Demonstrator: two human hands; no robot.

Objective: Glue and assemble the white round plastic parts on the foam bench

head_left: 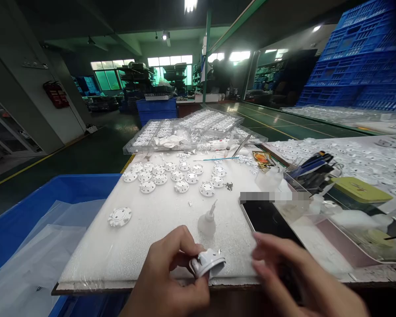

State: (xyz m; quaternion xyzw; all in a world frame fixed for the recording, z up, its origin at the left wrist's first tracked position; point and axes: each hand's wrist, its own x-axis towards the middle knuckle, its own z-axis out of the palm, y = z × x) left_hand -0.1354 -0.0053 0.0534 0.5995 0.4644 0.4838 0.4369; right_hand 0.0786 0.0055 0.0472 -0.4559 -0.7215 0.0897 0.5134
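My left hand (174, 273) pinches a white round plastic part (208, 262) between thumb and fingers, over the front edge of the white foam sheet (95, 259). To its right is my right hand (293, 273), blurred, its fingers apart and nothing visible between them, in front of a dark phone (267, 218). A translucent dropper bottle (207, 223) stands just beyond the held part. Several white round parts (181, 186) lie in rows farther back, beside a small pile of dark bits (229, 186). One more white part (119, 217) lies apart at the left.
Clear trays of white pieces (158, 131) lie at the back, near a thin blue stick (216, 158). On the right are a box of tools (312, 169) and a yellow-green lidded box (361, 190). A blue bin (86, 187) stands at the left, blue crates (359, 57) at the upper right.
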